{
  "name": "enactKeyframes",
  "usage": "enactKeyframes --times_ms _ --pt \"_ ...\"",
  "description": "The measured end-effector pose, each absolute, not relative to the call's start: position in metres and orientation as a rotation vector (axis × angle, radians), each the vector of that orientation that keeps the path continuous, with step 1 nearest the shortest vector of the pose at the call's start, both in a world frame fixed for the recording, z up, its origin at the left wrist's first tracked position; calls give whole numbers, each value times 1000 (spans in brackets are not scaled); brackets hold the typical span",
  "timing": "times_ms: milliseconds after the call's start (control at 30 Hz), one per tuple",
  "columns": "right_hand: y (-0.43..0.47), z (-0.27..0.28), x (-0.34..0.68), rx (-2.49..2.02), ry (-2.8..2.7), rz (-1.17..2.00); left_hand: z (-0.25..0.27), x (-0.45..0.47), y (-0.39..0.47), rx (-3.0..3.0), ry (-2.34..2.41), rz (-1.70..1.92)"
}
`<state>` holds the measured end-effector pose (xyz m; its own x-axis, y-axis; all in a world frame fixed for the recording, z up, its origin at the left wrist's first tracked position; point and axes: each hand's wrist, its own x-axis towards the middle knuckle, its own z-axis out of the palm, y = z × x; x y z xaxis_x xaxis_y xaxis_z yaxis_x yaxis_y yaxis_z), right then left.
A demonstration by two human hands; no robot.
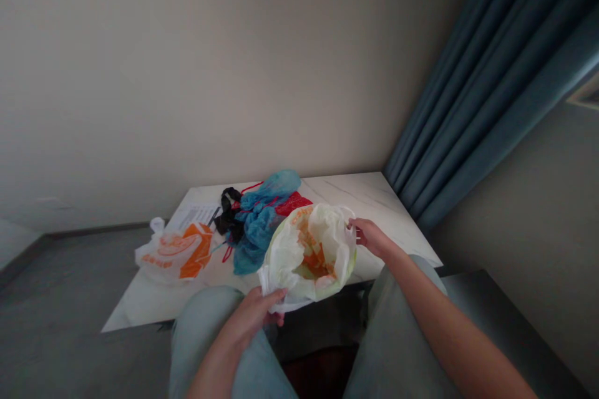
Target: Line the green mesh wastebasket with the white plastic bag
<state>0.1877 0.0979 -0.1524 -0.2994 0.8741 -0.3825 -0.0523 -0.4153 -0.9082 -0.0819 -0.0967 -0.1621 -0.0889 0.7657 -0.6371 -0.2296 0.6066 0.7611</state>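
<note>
A white plastic bag (284, 249) with orange print is spread open above the table's front edge, its mouth facing me. My left hand (264, 308) is closed on the bag's lower left rim, thumb on top. At the upper right rim, my right hand (369, 235) pinches the plastic. Orange colour shows deep in the bag; I cannot tell whether it is print or contents. Just behind it lie crumpled blue plastic bags (257, 224), a red bag (294, 202) and a black bag (229, 215). Another white bag (175, 250) with orange print rests at the left.
The low table (346, 190) has a white marbled top and stands against the wall. A printed sheet (194, 217) lies at its back left. Blue curtains (449, 112) hang at the right. My knees (210, 312) press close to the table's front edge.
</note>
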Motion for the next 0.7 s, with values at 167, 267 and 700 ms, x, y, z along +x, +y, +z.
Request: enactKeyframes --times_ms 167,267,700 --pt "95 -150 190 -1255 -1283 1763 -156 -94 -98 272 1207 923" --pt "93 -150 193 -1217 -1499 1715 -154 -92 -98 282 1199 900" --pt "78 -164 192 -1134 -1806 1680 -151 -86 -93 294 1121 773"
